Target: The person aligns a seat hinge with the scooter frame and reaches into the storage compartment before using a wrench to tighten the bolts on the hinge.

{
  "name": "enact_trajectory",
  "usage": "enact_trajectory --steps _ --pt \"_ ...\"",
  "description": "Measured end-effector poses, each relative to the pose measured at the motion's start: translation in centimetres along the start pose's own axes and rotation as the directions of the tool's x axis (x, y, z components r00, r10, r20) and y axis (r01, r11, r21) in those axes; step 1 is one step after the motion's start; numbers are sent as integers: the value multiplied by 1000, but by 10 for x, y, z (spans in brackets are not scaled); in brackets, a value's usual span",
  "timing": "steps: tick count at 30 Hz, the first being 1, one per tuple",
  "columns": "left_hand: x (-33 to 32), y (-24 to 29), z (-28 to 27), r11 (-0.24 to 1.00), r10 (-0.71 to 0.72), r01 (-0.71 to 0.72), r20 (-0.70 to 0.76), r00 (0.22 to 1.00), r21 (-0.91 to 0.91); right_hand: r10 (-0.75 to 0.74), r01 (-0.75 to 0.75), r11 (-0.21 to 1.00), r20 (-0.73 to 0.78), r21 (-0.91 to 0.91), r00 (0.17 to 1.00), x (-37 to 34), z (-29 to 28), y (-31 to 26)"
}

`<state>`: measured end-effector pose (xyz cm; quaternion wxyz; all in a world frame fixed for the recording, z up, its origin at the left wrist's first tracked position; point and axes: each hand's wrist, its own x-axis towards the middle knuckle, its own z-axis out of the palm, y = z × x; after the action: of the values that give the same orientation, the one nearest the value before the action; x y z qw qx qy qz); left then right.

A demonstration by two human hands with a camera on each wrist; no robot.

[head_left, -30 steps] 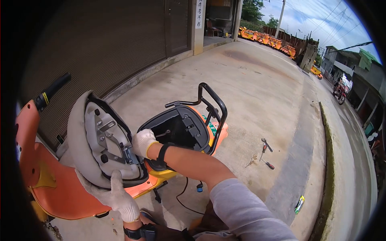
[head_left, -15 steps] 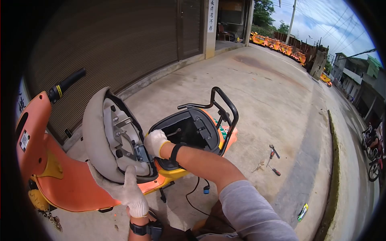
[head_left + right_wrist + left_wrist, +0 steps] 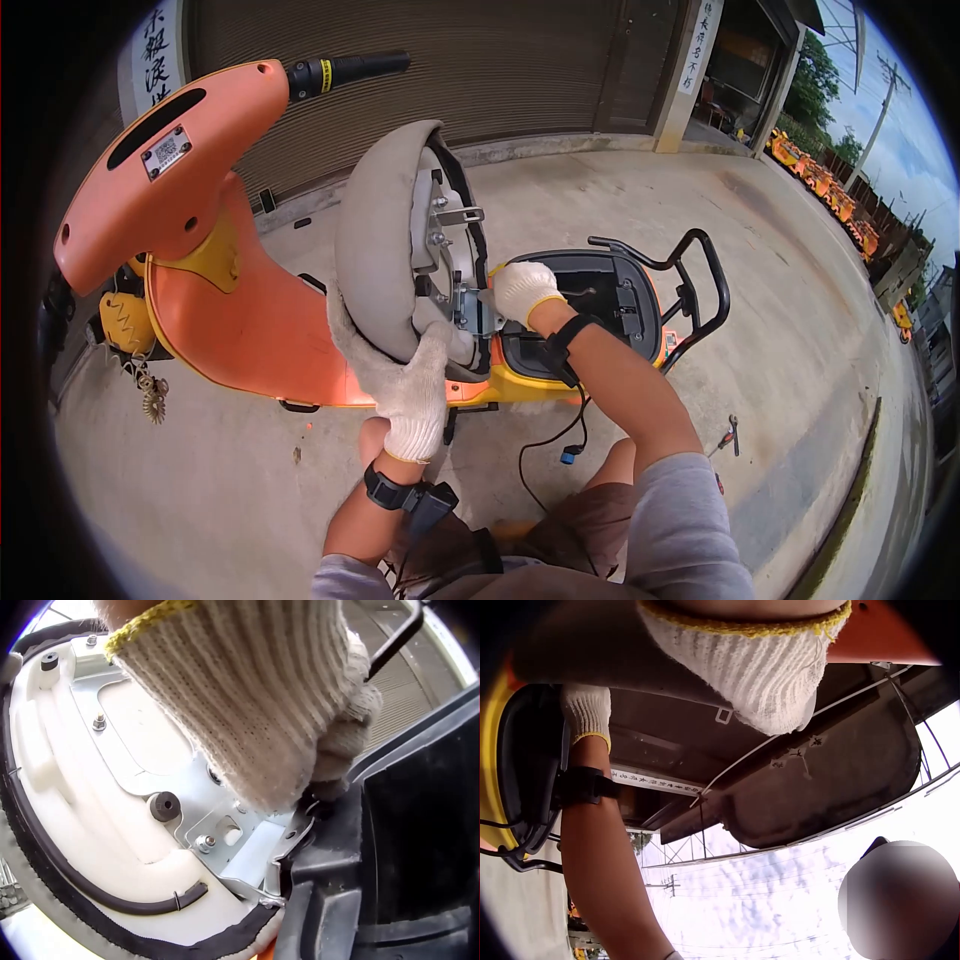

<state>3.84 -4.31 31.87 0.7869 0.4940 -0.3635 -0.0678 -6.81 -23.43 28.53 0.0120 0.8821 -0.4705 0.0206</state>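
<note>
Your left hand (image 3: pixel 405 392) pinches the grey padded scooter seat (image 3: pixel 378 230), likely bracing it upright; silver metal hinge bracket (image 3: pixel 253 856) beside your right hand (image 3: pixel 526 290); fingertips hidden, grip cannot be told.

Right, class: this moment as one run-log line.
left hand: grips raised seat | right hand: beside seat hinge, grip hidden | storage compartment: uncovered

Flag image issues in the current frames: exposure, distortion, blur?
Head: strong fisheye, corners vignetted black, roller shutter visibly bowed; left wrist: sky largely blown out to white, round blurred patch at lower right; right wrist: pale scooter seat underside bright, storage compartment nearly black with little detail inside.
</note>
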Motion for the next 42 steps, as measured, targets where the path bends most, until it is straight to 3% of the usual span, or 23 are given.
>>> enact_trajectory --steps 2,4,6,7,10,11,16,18,22,24,31,33,37,40,42 --pt "1 -2 -2 1000 -4 4 3 1000 2 44 -45 999 33 26 998 -9 -17 -8" --pt "1 -7 -6 993 53 -52 -1 999 109 -63 65 995 27 -78 998 -5 0 1" --pt "-1 -6 -6 991 43 -44 9 999 129 -49 50 996 23 -78 999 0 8 4" --pt "-2 -6 -5 999 -15 14 17 1000 30 -27 28 996 16 -82 1000 0 8 5" --pt "-1 -5 -7 1000 -23 23 57 998 2 -35 38 997 43 -60 998 -6 -9 2" --pt "0 -6 -7 1000 -22 22 49 999 4 17 -4 993 105 -121 994 -9 -13 -3" --pt "-1 2 -4 998 -6 4 34 999 64 -66 83 981 103 -175 993 -5 1 1" --pt "-1 2 -4 996 6 -8 28 1000 87 46 -46 999 63 0 997 -6 -4 -1" --pt "-2 -6 -5 994 43 -44 14 999 99 56 -48 995 90 -87 994 -14 -11 -8" --pt "-1 -4 -5 992 49 -51 22 999 111 -28 36 988 55 -151 998 -7 4 -2" --pt "-3 4 -3 992 11 -17 43 999 129 59 -47 992 100 -116 993 -4 -5 -7" --pt "-3 0 -5 988 25 -33 49 998 153 -39 41 990 20 -134 999 -4 6 -3" --pt "-3 -3 -5 987 49 -56 52 997 149 28 -22 999 130 -49 991 -1 -7 -3" --pt "-2 -6 -6 994 28 -32 50 998 100 49 -36 994 134 -99 990 -11 -21 -12" --pt "-1 -4 -6 996 4 -8 47 999 84 -8 20 994 113 -111 994 -5 -1 -5"
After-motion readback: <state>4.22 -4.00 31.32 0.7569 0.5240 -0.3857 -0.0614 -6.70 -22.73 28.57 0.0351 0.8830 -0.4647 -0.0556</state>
